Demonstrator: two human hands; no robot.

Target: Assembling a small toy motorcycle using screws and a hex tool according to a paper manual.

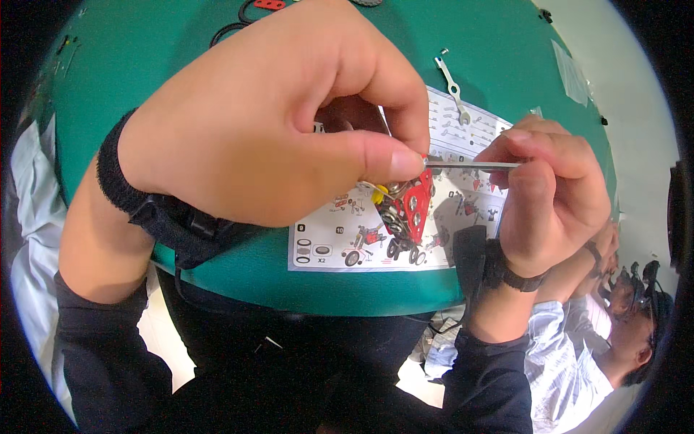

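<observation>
While I've got this thing up close to my face, quick rundown:

Left hand [267,123]: fingers curled tight, thumb and forefinger pinching the little red metal model [410,210], a vehicle-looking build with small black wheels and a yellow bit at the side.

Right hand [553,195]: fingertips closed round a thin metal screwdriver [473,165], shaft lying level, tip going in right by my left thumb.

Where the model is: in the air above the instruction sheet [347,239], not resting on it.

Table [144,65]: green and round, sheet spread near my edge.

Spare tool: small flat spanner [453,90] lying past the sheet, well apart from both hands.

How I'd do it well: I reckon keep the pinch steady, line the driver dead straight with the screw, and turn with fingertips only, not the wrist.

Can't tell: the screw itself, my thumb hides it.

Off to the right: another person, low down beside the table.
</observation>
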